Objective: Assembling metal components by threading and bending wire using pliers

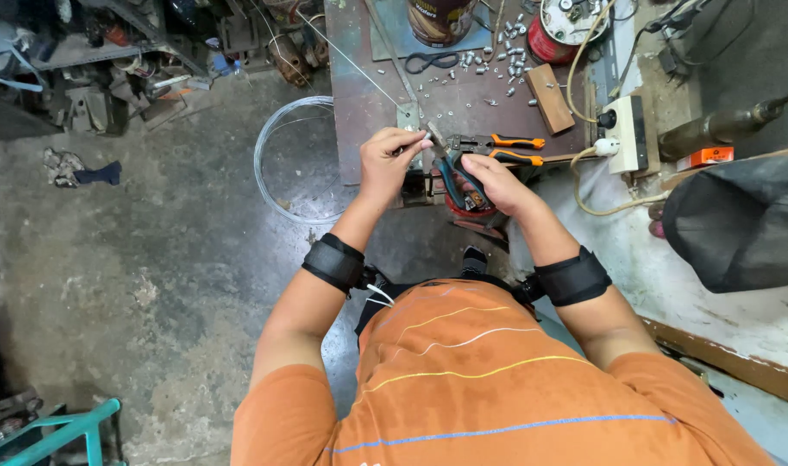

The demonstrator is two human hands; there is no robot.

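My left hand (pixel 387 160) is raised over the edge of a brown metal workbench (pixel 364 103), its fingers pinched on a thin steel wire (pixel 346 60) that runs back across the bench. My right hand (pixel 490 179) grips blue-handled pliers (pixel 450 168), whose jaws meet the wire at my left fingertips. A second pair of pliers with orange and black handles (pixel 502 148) lies on the bench just beyond my right hand. Both forearms wear black bands.
A coil of steel wire (pixel 277 160) lies on the concrete floor left of the bench. Several small metal pieces (pixel 497 60), a wooden block (pixel 549 97), a tin can (pixel 441 19), a red spool (pixel 549 39) and a white power strip (pixel 627 129) are on the bench.
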